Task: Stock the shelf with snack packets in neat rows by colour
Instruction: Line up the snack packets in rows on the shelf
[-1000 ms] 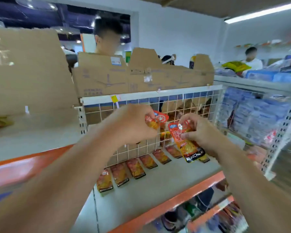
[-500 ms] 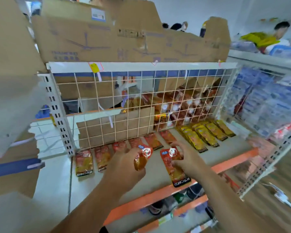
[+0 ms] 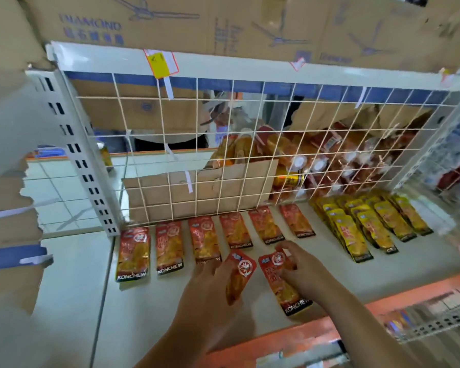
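Note:
A row of several red snack packets (image 3: 204, 239) lies flat along the wire back of the grey shelf (image 3: 170, 301). Stacked yellow packets (image 3: 356, 229) fill the right end. My left hand (image 3: 210, 290) grips one red packet (image 3: 239, 274), held tilted just above the shelf in front of the row. My right hand (image 3: 300, 272) pinches the top of another red packet (image 3: 284, 285), whose lower end with the brand name rests near the shelf's front.
A white wire grid (image 3: 250, 155) backs the shelf, with cardboard and more snack bags behind it. Cardboard boxes (image 3: 223, 22) sit on top. A perforated upright (image 3: 85, 166) stands at left. The orange shelf lip (image 3: 316, 330) runs along the front, with lower shelves beneath.
Both hands have come down from chest height to the shelf, each keeping its red packet. The view has tilted down and closer to the shelf.

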The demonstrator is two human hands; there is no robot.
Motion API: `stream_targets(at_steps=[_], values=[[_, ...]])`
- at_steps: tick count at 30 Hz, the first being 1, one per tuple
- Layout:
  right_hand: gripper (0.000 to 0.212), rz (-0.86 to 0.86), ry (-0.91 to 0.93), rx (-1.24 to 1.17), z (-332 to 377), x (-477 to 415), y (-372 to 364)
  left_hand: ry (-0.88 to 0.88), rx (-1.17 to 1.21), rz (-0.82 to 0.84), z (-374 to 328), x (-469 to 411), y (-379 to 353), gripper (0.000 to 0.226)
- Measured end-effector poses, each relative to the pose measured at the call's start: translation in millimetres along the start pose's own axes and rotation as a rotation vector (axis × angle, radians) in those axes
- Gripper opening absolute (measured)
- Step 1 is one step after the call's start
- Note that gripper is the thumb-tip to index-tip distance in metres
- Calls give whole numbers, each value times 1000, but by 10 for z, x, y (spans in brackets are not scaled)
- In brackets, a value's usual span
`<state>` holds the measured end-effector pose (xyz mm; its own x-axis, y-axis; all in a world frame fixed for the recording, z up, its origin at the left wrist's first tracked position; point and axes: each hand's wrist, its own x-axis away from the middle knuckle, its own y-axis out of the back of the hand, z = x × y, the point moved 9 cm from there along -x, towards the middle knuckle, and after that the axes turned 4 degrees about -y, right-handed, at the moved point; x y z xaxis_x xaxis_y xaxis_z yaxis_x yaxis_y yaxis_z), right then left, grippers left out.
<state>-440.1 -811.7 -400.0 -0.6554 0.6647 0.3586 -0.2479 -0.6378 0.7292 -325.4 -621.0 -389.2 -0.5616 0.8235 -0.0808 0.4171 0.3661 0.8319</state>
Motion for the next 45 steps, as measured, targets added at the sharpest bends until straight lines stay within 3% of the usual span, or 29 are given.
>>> stream_targets(at_steps=[7,10,16,22,31,45], values=[[46,-55,150,387,48,-103,9,69,-18,-79,-34,-42,-262,71],[59,-16,225,532,42,-91,-84,161,-45,-115,-76,-80,-353,70],[57,-13,463,454,-29,-220,14,370,-37,-221,-212,-105,-467,64],[55,-16,605,495,-209,-299,20,424,-275,-367,-330,-309,-361,53],[44,9,622,449,-315,-318,75,424,-402,-329,-244,-928,-295,36],[67,101,518,480,-404,-288,68,421,-412,-288,-150,-1082,-370,37]])
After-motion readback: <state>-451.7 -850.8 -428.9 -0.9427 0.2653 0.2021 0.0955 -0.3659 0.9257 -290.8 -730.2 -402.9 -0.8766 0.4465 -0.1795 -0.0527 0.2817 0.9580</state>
